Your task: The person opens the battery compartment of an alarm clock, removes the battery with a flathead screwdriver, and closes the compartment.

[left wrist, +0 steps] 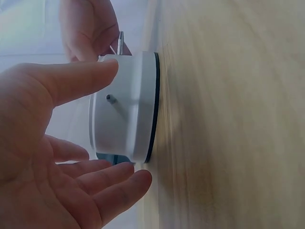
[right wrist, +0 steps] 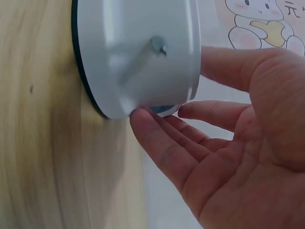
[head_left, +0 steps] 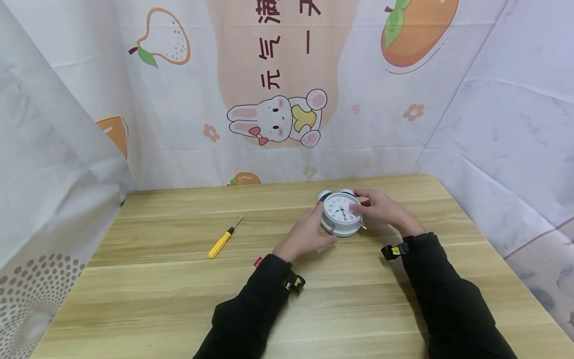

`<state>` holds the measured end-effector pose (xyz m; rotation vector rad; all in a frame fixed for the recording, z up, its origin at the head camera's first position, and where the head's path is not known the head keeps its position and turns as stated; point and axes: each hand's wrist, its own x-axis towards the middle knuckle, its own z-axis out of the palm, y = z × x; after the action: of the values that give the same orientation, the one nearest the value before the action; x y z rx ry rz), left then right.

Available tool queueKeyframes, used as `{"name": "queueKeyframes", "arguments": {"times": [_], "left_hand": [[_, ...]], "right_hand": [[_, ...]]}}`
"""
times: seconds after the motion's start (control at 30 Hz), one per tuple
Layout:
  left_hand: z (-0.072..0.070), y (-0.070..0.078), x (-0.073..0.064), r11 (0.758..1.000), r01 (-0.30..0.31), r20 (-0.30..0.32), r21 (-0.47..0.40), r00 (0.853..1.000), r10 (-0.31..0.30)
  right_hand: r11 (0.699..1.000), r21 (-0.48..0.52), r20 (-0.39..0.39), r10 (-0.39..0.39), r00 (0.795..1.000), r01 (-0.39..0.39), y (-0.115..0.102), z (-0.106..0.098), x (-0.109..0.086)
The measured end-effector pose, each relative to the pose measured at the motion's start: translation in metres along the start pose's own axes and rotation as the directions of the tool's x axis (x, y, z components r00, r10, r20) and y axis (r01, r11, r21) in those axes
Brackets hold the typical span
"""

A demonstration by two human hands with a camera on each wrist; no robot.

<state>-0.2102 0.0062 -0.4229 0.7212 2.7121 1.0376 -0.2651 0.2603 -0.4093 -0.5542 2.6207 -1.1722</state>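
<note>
A white twin-bell alarm clock (head_left: 342, 210) lies on its back on the wooden table, dial up, its handle toward the far edge. Two thin metal feet stick out from its near side. My left hand (head_left: 307, 234) is at the clock's left side, fingers loosely spread beside the body and thumb near its lower side. My right hand (head_left: 381, 207) holds the right side, thumb over the dial's edge and fingers at the body by the bell. Both wrist views show the white casing (left wrist: 126, 105) and its dark back rim (right wrist: 88, 90) against the table.
A screwdriver (head_left: 220, 245) with a yellow handle lies to the left on the table (head_left: 157, 299). A small red tag (head_left: 257, 262) shows beside the left sleeve. A printed curtain (head_left: 179, 124) hangs behind the far edge, with white cloth at both sides.
</note>
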Motion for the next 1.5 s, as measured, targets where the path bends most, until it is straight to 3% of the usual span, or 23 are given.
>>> {"name": "queueKeyframes", "arguments": {"times": [0.13,0.37,0.67,0.87,1.0,1.1,1.23,1.33,1.5], "left_hand": [[0.0,-0.001,-0.001,1.0,0.009,-0.001,0.008,1.0,-0.009],[-0.002,-0.001,-0.005,1.0,0.02,0.003,0.012,1.0,-0.02],[-0.01,-0.012,-0.016,0.999,-0.008,0.018,0.039,1.0,0.007],[-0.017,-0.023,-0.027,0.989,-0.083,0.034,0.119,0.996,0.079],[-0.02,-0.026,-0.035,0.982,-0.118,0.04,0.149,0.993,0.113],[-0.023,-0.029,-0.041,0.965,-0.159,0.045,0.21,0.987,0.153],[-0.027,-0.035,-0.047,0.911,-0.238,0.042,0.337,0.97,0.238],[-0.03,-0.037,-0.05,0.885,-0.258,0.046,0.387,0.964,0.261],[-0.032,-0.04,-0.05,0.881,-0.251,0.057,0.4,0.967,0.25]], "right_hand": [[1.0,0.018,0.057,0.009,0.998,-0.01,-0.001,0.005,0.0],[0.99,-0.043,0.189,0.14,0.972,-0.134,-0.006,0.008,-0.001],[0.984,-0.014,0.204,0.178,0.963,-0.179,-0.012,0.017,-0.001],[0.98,0.026,0.25,0.187,0.95,-0.199,-0.016,0.023,0.001],[0.974,0.014,0.237,0.217,0.947,-0.227,-0.019,0.025,-0.001],[0.975,0.004,0.232,0.216,0.948,-0.223,-0.02,0.027,-0.002],[0.978,0.01,0.24,0.202,0.949,-0.21,-0.023,0.031,-0.001],[0.98,0.022,0.252,0.186,0.95,-0.198,-0.026,0.033,0.0],[0.982,0.04,0.268,0.166,0.949,-0.183,-0.029,0.035,0.002]]}}
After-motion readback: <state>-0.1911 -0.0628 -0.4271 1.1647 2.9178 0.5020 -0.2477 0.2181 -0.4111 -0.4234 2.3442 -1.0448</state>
